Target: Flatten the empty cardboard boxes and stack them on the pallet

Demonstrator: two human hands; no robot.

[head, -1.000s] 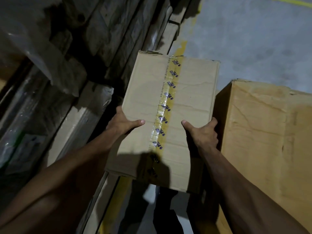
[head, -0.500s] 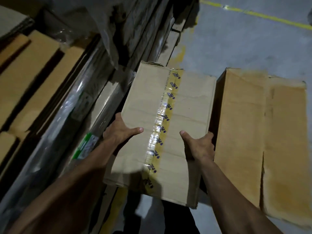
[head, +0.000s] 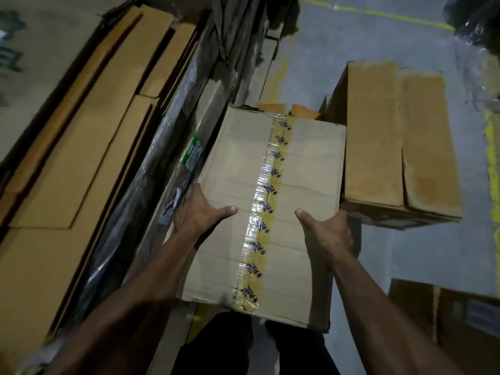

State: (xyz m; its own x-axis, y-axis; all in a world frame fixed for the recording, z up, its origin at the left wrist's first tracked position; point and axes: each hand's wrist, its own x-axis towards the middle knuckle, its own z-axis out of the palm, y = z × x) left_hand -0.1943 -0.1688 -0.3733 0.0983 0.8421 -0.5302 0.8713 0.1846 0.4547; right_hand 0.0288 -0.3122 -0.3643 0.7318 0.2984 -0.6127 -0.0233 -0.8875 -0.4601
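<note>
Grey warehouse concrete [head: 351, 44], crossed by worn yellow lines, runs beneath a person carrying a taped cardboard box [head: 305, 169] held out at waist height. Nearest the camera, both forearms reach forward: the left hand [head: 201, 212] clasps the box's left edge with its thumb laid across the top face, and the right hand [head: 326, 231] clasps the right edge the same way, fingers wrapped out of sight below. A strip of printed yellow tape [head: 266, 204] runs unbroken down the middle of the top face — by the look of it this box is not yet flattened, though orange flaps [head: 297, 110] peeking past its far edge suggest the far end may already be open.

Low at the right edge, part of another brown carton [head: 460, 320] shows. Beyond the held box, on the floor to the right and just beside it, sits a larger open box [head: 378, 136] with its top flaps loose, still standing at full height. To the left, sheets of flattened cardboard [head: 81, 147] lie stacked in layers beside plastic-wrapped bundles [head: 173, 136]; whether a pallet lies under them cannot be told.

Judged from this, the job is partly done: some cardboard is down flat and stacked, while at least two or three boxes remain — the one in hand needs its tape split and its sides collapsed before it can join the pile.
</note>
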